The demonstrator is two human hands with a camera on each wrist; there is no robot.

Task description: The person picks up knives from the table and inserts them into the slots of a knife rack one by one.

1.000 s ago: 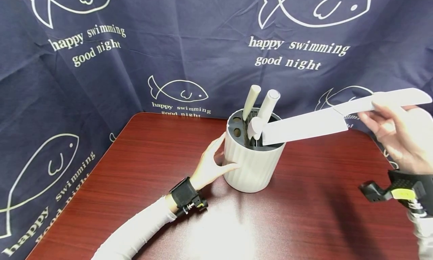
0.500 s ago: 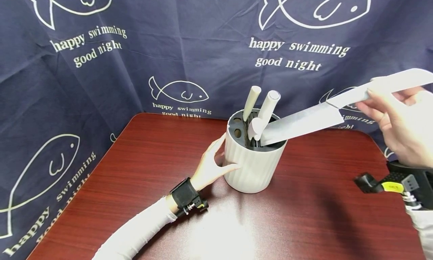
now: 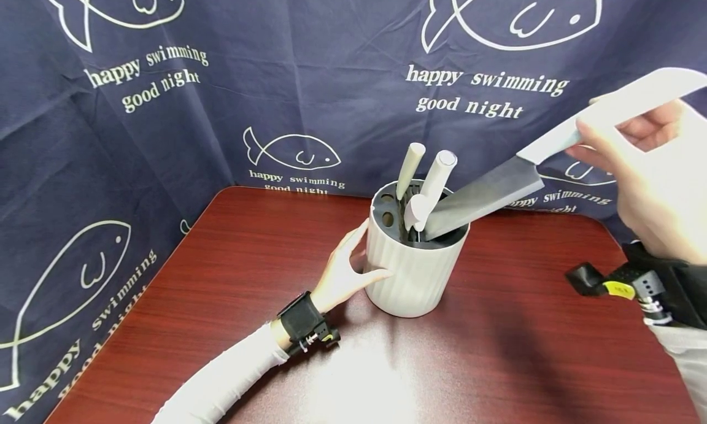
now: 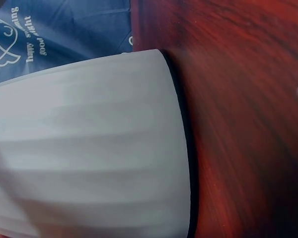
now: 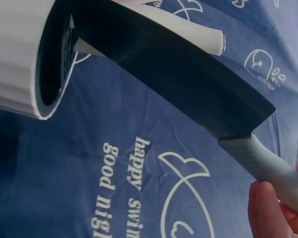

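Observation:
A white ribbed knife block [image 3: 414, 283] with a dark slotted top stands upright on the table. My left hand [image 3: 339, 273] holds its left side, thumb toward the front and fingers around the back; the block's ribbed wall [image 4: 89, 144] fills much of the left wrist view. In my right hand [image 3: 654, 178] is the white handle of a broad-bladed kitchen knife [image 3: 488, 194]. The blade slants down leftward, its tip end at the right part of the block's top. In the right wrist view, the dark blade [image 5: 184, 74] overlaps the block's opening, and fingertips [image 5: 265, 203] pinch the handle.
Several white handles stick up from the block, among them a slim one [image 3: 410, 169] and a thicker one [image 3: 440, 177]. Round holes [image 3: 388, 219] show at its top left. The reddish-brown table [image 3: 265, 240] backs onto a blue fish-print cloth [image 3: 353, 92].
My right hand has moved up and a little left, tilting the knife steeper, with its handle end higher. The blade's tip end stays at the block's top. My left hand and the block have stayed put.

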